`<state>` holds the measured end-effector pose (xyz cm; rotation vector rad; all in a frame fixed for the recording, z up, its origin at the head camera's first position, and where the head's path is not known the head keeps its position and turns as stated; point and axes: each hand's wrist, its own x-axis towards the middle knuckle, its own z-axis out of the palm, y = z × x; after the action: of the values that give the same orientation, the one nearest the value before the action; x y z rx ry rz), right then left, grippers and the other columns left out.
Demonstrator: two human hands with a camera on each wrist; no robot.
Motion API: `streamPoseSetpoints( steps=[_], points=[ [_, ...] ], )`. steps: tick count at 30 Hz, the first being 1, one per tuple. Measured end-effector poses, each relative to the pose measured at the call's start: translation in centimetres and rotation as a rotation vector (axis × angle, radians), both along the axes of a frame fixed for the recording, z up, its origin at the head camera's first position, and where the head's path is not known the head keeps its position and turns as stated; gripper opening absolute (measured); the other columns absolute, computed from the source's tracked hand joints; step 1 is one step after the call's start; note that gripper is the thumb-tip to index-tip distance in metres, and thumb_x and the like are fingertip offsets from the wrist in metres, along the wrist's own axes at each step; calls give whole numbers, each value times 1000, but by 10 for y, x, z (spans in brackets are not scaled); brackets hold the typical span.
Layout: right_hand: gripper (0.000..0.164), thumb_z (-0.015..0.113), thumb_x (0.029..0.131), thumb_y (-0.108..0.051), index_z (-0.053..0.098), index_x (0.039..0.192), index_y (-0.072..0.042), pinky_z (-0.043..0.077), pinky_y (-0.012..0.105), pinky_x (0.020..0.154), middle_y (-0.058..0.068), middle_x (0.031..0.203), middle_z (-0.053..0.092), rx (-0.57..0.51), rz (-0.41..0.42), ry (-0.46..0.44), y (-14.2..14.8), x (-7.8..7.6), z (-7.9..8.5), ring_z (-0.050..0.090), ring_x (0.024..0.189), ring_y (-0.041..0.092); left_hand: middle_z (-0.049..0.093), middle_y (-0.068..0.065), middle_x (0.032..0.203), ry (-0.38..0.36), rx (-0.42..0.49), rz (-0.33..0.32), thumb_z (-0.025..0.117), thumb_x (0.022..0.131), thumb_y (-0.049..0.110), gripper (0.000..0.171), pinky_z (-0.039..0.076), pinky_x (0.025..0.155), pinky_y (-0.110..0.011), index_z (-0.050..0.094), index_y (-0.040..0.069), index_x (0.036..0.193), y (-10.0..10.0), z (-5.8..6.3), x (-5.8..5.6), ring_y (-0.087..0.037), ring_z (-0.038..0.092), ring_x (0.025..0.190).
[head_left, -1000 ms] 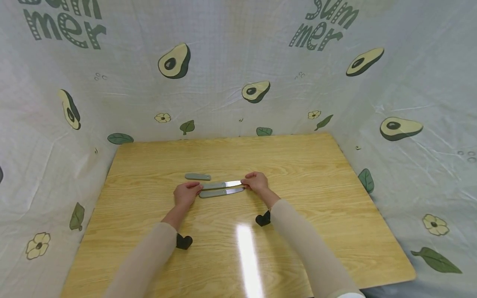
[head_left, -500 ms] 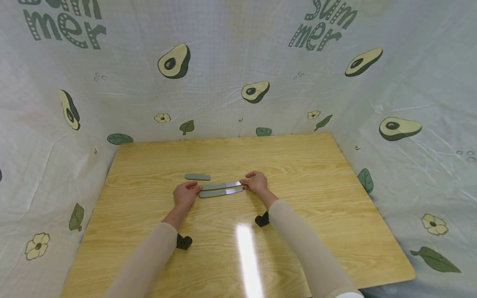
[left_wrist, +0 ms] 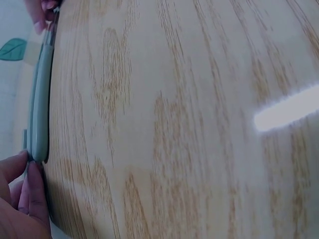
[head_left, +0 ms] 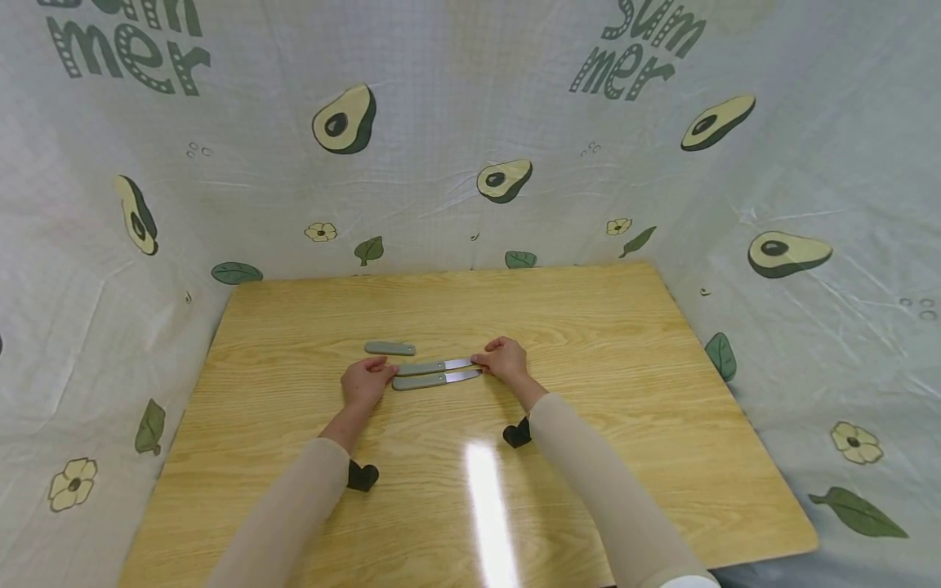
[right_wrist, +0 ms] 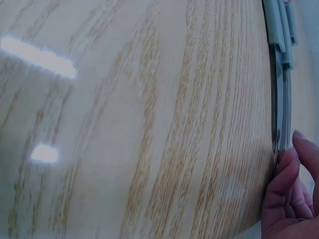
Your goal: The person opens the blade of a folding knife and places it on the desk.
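Note:
Two folding knives with grey-green handles lie nearly parallel on the wooden table, blades out to the right. My left hand pinches the handle end of the farther knife between thumb and finger. At that knife's blade tip, my right hand pinches with thumb and index finger, which cover the tip. Just in front lies the nearer knife. Behind them is a third grey-green handle, no blade showing. In the left wrist view, the left fingers meet the handle ends; the right fingers are at the blade tips.
The wooden table ends at a pale sheet printed with avocados, which hangs behind and at both sides. Black heart-shaped pieces stick out from the sleeves. A bright light reflection crosses the tabletop near its front.
Both hands have shifted very slightly left with the farther knife, which now sits a touch closer to the nearer one. The glare on its blade has dimmed. The other two pieces stay put.

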<state>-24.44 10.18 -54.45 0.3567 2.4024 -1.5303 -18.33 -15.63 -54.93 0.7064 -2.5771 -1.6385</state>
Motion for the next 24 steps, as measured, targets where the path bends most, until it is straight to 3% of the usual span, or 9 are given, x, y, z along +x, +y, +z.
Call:
streamPoseSetpoints(
  steps=[6, 15, 20, 24],
  points=[
    [32, 83, 76, -14, 63, 99, -2, 55, 15, 51, 12, 83, 71, -3, 8, 11, 0, 1, 1, 62, 53, 5, 74, -14, 98, -4, -15, -9, 76, 84, 22, 40, 53, 60, -12, 69, 3, 118, -3, -2, 0, -1, 63, 69],
    [38, 83, 76, -13, 62, 105, 0, 54, 14, 51, 9, 81, 70, -22, -1, 7, -1, 4, 4, 62, 54, 5, 72, -16, 98, -8, 77, 6, 76, 84, 17, 42, 58, 63, -15, 66, 0, 121, -4, 0, 1, 3, 62, 63],
    [41, 82, 78, -13, 61, 110, 2, 49, 16, 50, 10, 81, 71, -63, -23, 34, -6, 7, 6, 63, 60, 12, 69, -15, 101, -38, 76, 27, 78, 82, 19, 46, 58, 64, -15, 65, 2, 124, -8, 7, 3, 2, 61, 66],
    [34, 78, 82, -17, 63, 108, -1, 54, 22, 55, 10, 87, 69, -75, -48, 80, -16, 9, 10, 68, 72, 21, 67, -15, 99, -8, 85, 48, 76, 84, 18, 45, 56, 61, -12, 65, 0, 123, -12, 11, 1, 2, 61, 63]
  ],
)
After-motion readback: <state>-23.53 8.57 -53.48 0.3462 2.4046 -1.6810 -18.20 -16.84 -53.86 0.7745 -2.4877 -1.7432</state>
